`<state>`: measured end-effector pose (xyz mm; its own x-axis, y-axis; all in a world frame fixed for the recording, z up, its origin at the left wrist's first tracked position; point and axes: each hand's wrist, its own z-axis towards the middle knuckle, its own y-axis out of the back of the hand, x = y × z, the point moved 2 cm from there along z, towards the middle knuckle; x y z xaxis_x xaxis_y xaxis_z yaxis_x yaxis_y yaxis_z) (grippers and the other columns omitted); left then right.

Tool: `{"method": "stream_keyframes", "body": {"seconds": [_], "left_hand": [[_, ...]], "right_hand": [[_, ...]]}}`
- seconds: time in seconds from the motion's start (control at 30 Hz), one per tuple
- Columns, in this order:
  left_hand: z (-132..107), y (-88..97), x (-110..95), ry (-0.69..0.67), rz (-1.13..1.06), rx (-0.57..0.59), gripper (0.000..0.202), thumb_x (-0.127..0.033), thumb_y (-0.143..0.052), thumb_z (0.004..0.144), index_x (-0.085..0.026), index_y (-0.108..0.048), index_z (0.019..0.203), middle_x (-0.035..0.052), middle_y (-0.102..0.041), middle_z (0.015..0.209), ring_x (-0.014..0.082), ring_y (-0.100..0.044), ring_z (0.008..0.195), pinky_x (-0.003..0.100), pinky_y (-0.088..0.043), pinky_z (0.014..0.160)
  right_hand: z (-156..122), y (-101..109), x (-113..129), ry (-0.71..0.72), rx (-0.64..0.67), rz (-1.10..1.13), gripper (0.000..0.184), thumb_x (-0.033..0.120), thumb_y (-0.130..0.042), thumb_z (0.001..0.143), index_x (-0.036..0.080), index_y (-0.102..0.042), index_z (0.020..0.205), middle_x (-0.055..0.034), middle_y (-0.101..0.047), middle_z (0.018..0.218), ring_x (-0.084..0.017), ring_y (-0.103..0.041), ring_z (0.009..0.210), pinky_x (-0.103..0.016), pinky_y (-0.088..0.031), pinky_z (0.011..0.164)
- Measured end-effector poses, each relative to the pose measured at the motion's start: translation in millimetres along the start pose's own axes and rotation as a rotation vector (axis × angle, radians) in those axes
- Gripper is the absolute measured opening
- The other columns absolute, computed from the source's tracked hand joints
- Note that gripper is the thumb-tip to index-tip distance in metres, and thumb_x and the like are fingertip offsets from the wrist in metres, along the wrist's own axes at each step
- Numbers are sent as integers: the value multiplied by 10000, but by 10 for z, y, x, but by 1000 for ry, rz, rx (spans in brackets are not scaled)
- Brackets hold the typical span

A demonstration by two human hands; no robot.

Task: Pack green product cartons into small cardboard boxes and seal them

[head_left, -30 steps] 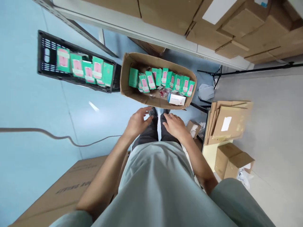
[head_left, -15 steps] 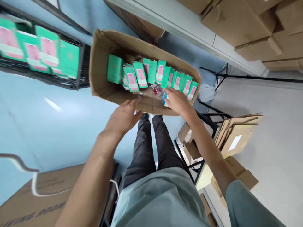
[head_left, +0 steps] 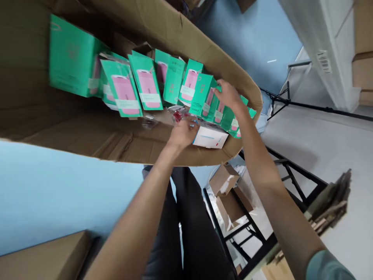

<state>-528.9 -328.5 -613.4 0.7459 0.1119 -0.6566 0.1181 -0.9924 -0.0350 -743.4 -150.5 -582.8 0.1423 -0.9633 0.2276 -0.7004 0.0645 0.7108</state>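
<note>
pinching the top of a green box point(head_left: 201, 97) standing in the carton point(head_left: 87, 136), the right hand point(head_left: 229, 95) does best lifting straight (neighbours lean close); left hand point(head_left: 183, 132), half-curled, touches the white box point(head_left: 210, 137), grip unclear.

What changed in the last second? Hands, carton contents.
Both hands moved from the thighs forward into the carton. The left hand now sits at the red packets beside the white box; the right hand rests on a green box near the row's right end. Whether either grips is unclear. Row and white box unchanged.
</note>
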Motion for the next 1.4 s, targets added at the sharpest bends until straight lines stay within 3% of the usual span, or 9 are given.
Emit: {"method": "stream_keyframes", "body": {"seconds": [0.1,0.2,0.37,0.47,0.67,0.9,1.03,1.17,1.4], "left_hand": [[246,-206,252,151,-50,-38,161,-236,-860,877,-209,-775,1011,97,-851,1001,309,-809,1030,521,-614,1153],[373,-407,364,235,-334,-16,141,-288,-824,909,-216,-711,954,82,-822,987,292,-809,1086,498,-655,1102],[228,-479,374,291,-698,40,244,-325,-825,807,-224,-656,951,88,-818,1100,277,-796,1180,483,-663,1139],[-205,-266,341,379,-757,72,273,-327,-810,776,-233,-639,968,119,-828,1202,283,-785,1230,464,-655,1149],[-1515,398,172,612,-688,13,256,-368,-802,775,-273,-680,979,104,-823,1099,306,-817,1154,474,-674,1099],[-2784,997,-623,591,-518,22,253,-335,-841,752,-295,-642,903,93,-790,1010,321,-816,1084,458,-705,1026],[-3432,1060,-1266,563,-458,78,190,-283,-787,800,-270,-653,934,61,-796,1028,238,-821,1025,379,-702,1022],[-3952,1022,-1786,480,-305,205,190,-313,-781,844,-254,-706,1009,84,-835,1103,245,-818,1069,403,-684,1072],[-4652,557,-2218,231,115,516,300,-567,-688,983,-282,-686,1077,68,-849,1158,288,-789,1245,451,-650,1125]], "right_hand": [[465,-238,-193,8,-62,-7,582,315,-328,1286,-129,-627,1516,-325,-653,1677,-203,-693,1533,-388,-471,1325],[724,-419,-259,-7,-83,-22,675,296,-177,1276,-158,-597,1546,-315,-615,1710,-174,-656,1576,-337,-431,1325],[442,-507,-5,-53,-115,-43,559,306,-321,1301,-34,-543,1685,-267,-626,1726,-245,-619,1638,-423,-431,1380],[-178,-495,389,-14,-159,17,479,270,-468,1261,57,-590,1672,-227,-649,1711,-280,-600,1655,-450,-418,1422],[-1784,-418,1248,-67,-136,233,503,221,-561,1164,129,-605,1656,-228,-662,1674,-314,-571,1649,-479,-450,1414],[-3394,245,1808,-222,-226,447,532,254,-623,1111,167,-649,1635,-218,-672,1689,-342,-591,1632,-553,-448,1422],[-4330,724,1946,-230,-417,589,530,299,-647,1105,207,-668,1626,-198,-686,1681,-349,-596,1629,-579,-445,1425],[-5301,1024,2039,-277,-596,705,510,352,-657,1112,187,-686,1594,-206,-696,1665,-352,-596,1623,-565,-438,1426],[-6942,1033,2064,-478,-938,860,527,412,-723,1087,238,-681,1583,-170,-689,1681,-338,-611,1601,-558,-441,1421]]}}
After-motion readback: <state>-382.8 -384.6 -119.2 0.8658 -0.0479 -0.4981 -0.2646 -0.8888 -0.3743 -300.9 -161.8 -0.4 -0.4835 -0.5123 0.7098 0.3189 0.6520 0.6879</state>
